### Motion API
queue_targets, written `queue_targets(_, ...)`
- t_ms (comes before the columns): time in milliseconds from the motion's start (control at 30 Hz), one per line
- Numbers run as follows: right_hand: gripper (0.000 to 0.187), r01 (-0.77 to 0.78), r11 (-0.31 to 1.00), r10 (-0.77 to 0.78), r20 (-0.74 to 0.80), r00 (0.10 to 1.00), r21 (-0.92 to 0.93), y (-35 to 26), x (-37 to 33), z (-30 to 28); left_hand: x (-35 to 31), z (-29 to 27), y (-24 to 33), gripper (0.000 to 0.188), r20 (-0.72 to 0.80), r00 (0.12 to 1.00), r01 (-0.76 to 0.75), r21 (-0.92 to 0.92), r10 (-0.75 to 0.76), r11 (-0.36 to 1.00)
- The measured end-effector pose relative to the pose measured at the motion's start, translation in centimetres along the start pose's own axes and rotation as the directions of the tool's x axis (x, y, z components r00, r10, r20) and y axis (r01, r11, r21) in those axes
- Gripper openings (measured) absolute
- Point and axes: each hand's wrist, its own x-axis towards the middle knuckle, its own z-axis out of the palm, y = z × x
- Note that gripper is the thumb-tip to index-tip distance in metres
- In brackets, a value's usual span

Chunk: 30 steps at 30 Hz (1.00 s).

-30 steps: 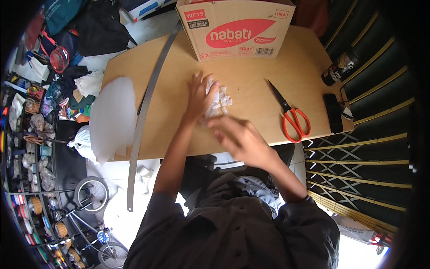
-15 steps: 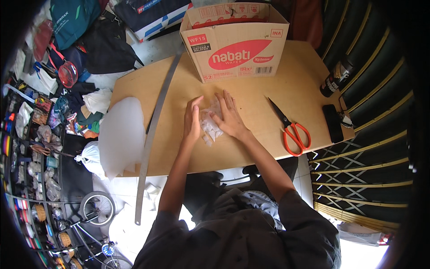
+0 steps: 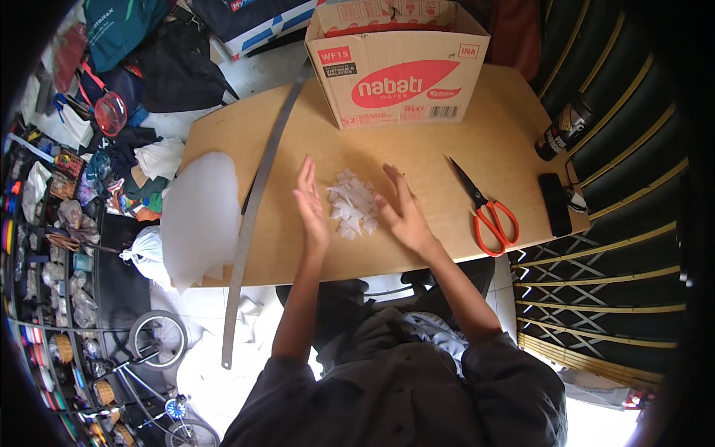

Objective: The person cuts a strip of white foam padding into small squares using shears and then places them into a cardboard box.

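Note:
A small heap of white, thin cut pieces (image 3: 350, 203) lies on the wooden table (image 3: 290, 261) in front of me. On its left side stands my left hand (image 3: 310, 203), fingers stretched, palm turned toward the heap and holding nothing. My right hand (image 3: 406, 212) is on the other side, fingers apart, its thumb close to the heap's right edge. To the right of that hand rest scissors with orange handles (image 3: 488, 216), their dark blades pointing away from me. Left of my left hand, a long metal ruler (image 3: 257, 197) crosses the table and sticks out over the near edge.
A printed cardboard box (image 3: 398, 82), its top open, stands at the far side. White translucent sheets (image 3: 199, 216) lie at the left edge. A black phone (image 3: 554, 205) and a dark can (image 3: 564, 130) are at the right edge, beside a folding metal gate (image 3: 603, 287).
Both hands have moved apart, off the heap, to its two sides. More of the white pieces now show, gathered in a pile. The view has shifted slightly.

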Motion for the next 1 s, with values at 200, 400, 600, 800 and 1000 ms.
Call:
queue_targets(200, 0.068, 0.265, 0.946, -0.232, 0.18, 0.956, -0.187, -3.7, -6.3, 5.2, 3.1, -1.3, 0.1, 0.09, -0.105, 0.948, -0.009, -0.952, -0.301, 0.305)
queue_targets(400, 0.065, 0.238, 0.912, -0.177, 0.204, 0.963, -0.334, -4.3, -5.8, 5.2, 2.9, 0.1, 0.9, 0.09, -0.053, 0.952, -0.05, -0.999, -0.302, 0.016)
queue_targets(600, 0.071, 0.176, 0.87, -0.144, 0.106, 0.984, -0.461, -1.5, -5.9, 2.9, 2.3, -1.1, -0.4, 0.067, -0.05, 0.967, 0.179, -0.563, -0.25, 0.807)
queue_targets(800, 0.11, 0.072, 0.834, -0.005, 0.123, 0.992, -0.547, -1.4, -6.0, 1.4, -1.4, -0.8, -1.9, 0.058, 0.304, 0.952, -0.171, 0.643, -0.043, 0.747)
queue_targets(1000, 0.114, 0.187, 0.821, -0.124, 0.151, 0.981, -0.54, 0.5, -0.1, 3.9, -1.6, -0.4, -2.3, 0.075, 0.363, 0.932, -0.172, 0.509, -0.028, 0.843)
